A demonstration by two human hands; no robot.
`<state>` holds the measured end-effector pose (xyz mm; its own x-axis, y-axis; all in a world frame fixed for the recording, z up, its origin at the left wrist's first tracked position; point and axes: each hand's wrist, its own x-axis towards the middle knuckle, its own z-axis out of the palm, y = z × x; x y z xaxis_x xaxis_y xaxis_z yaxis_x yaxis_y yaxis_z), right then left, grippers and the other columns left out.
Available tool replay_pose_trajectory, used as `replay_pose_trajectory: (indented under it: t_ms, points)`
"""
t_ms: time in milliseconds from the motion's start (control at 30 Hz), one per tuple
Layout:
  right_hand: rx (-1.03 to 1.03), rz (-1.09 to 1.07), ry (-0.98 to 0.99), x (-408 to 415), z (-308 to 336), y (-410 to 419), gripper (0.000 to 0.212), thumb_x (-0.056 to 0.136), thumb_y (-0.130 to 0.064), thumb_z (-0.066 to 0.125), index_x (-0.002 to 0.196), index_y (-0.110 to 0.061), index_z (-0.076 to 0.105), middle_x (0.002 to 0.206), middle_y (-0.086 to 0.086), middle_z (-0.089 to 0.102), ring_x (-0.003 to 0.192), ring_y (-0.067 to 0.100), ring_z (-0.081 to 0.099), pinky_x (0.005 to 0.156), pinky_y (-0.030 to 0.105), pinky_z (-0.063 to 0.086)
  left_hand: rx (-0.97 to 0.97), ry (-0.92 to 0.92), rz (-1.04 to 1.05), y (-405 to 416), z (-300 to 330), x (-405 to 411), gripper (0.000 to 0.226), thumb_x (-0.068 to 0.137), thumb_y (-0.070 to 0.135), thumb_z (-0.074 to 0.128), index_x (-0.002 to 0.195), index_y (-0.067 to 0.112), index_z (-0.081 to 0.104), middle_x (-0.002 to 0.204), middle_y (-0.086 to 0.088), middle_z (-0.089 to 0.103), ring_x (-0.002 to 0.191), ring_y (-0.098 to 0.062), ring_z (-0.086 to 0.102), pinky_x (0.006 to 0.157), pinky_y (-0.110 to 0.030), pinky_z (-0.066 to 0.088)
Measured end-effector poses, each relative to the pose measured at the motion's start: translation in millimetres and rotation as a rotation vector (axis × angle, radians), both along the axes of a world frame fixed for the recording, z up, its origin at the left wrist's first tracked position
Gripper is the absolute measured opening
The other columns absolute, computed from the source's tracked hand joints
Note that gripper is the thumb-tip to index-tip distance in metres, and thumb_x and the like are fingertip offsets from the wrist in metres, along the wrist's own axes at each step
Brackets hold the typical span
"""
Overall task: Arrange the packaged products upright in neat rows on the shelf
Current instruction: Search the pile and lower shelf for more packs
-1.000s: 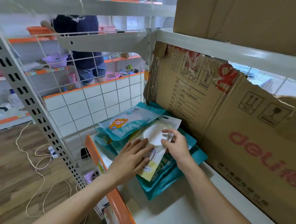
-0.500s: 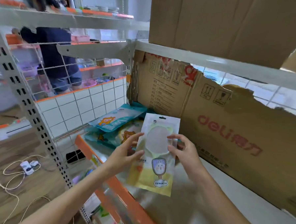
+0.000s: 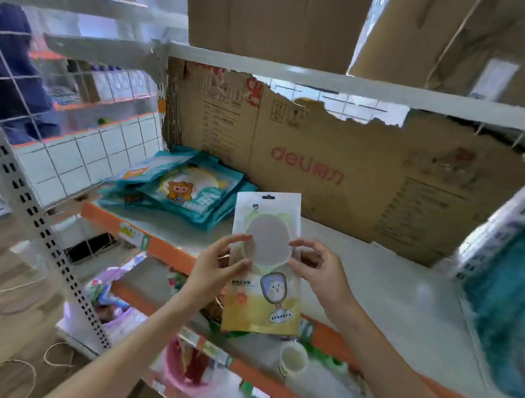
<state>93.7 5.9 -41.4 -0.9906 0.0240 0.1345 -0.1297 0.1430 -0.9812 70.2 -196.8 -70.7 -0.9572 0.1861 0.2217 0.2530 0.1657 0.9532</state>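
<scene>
I hold a flat white and yellow packet [image 3: 264, 266] upright in front of the shelf, above its orange front edge. My left hand [image 3: 218, 266] pinches its left side and my right hand [image 3: 318, 268] pinches its right side. The packet has a round window and a hang hole at the top. A pile of teal packets [image 3: 182, 191] with a cartoon figure lies flat at the shelf's left end. The white shelf board [image 3: 387, 293] stretches to the right.
A torn brown "deli" cardboard sheet [image 3: 332, 172] lines the shelf's back. Cardboard boxes [image 3: 279, 20] sit on the shelf above. A teal fluffy item [image 3: 507, 318] is at the right. Lower shelves hold mixed goods. A person in dark blue [image 3: 12, 73] stands far left.
Both hands lifted the white and yellow packet off the teal pile and brought it right, upright in front of the shelf. My view swung right and down.
</scene>
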Motion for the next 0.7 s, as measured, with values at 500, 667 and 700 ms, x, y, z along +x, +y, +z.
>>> replay_pose_trajectory:
  t_ms: [500,667,700]
  points:
    - [-0.016,-0.334,0.063,141.6,2.5,98.8,0.025,0.080,0.008,0.064,0.098,-0.010,0.065,0.069,-0.007,0.065,0.076,0.006,0.064,0.070,0.024,0.055,-0.152,0.178,-0.219,116.3,19.3,90.2,0.050,0.081,0.010,0.070,0.099,0.054,0.054,0.071,-0.018,0.058,0.059,-0.026,0.054,0.053,-0.026,0.050]
    - [-0.002,-0.429,0.104,177.5,9.4,145.9,0.031,0.079,0.009,0.065,0.092,-0.019,0.065,0.078,0.001,0.068,0.077,0.002,0.064,0.070,0.020,0.054,-0.208,0.224,-0.275,172.3,30.3,109.9,0.046,0.083,0.014,0.068,0.098,0.054,0.051,0.060,-0.012,0.047,0.050,-0.015,0.040,0.049,-0.022,0.041]
    - [-0.004,-0.453,0.108,187.0,11.5,158.7,0.032,0.078,0.010,0.065,0.092,-0.019,0.065,0.080,0.002,0.068,0.076,0.000,0.064,0.069,0.018,0.053,-0.205,0.236,-0.294,187.6,32.4,116.4,0.043,0.084,0.014,0.067,0.100,0.050,0.051,0.058,-0.007,0.041,0.048,-0.010,0.034,0.047,-0.017,0.033]
